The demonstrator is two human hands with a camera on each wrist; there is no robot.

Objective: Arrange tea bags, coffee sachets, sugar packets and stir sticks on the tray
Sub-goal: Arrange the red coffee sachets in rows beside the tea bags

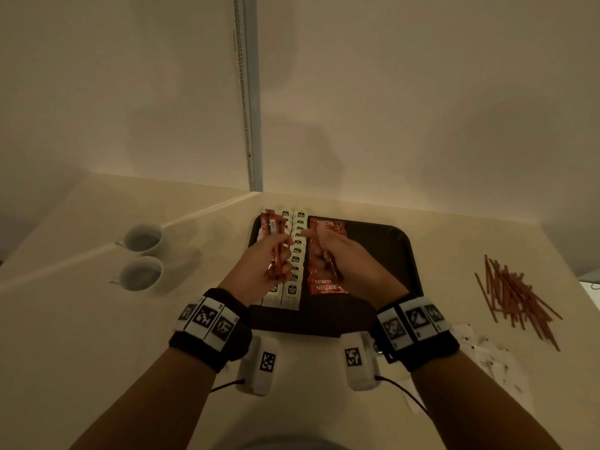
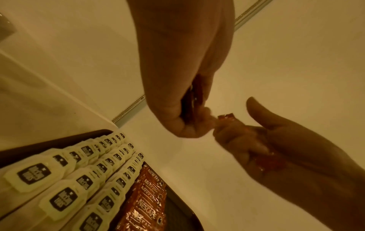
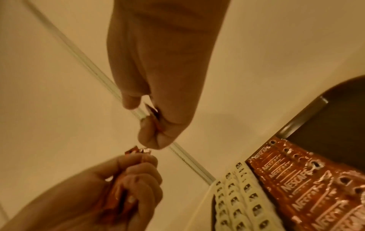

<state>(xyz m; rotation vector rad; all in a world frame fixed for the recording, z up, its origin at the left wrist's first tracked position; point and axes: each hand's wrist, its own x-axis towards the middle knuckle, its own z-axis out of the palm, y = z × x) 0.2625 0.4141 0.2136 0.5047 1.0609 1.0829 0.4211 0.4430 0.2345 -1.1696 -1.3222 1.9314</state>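
- Sachets (image 1: 276,245) bunched in my left hand (image 1: 259,264), fingers curled round a small fan of red coffee sticks, ends poking up past the knuckles.
- My right hand (image 1: 337,258) pinches another red sachet, fingers curled on it; both hands hover close together above the tray (image 1: 399,254), fingertips nearly touching.
- On the tray: three rows of white tea bags (image 1: 293,264) along the left side, a row of laid coffee sachets (image 1: 324,287) just beside them; right half bare.
- Step, as I judge it: coffee sachets, feeding from left bunch to right hand for laying.
- Next calls for: lowering the right-hand sachet onto the coffee row, overlapped like the rest, without nudging the tea bags.
- Not yet done: stir sticks (image 1: 516,297) piled on the counter right of the tray; white packets (image 1: 487,352) loose by my right wrist, likely sugar.
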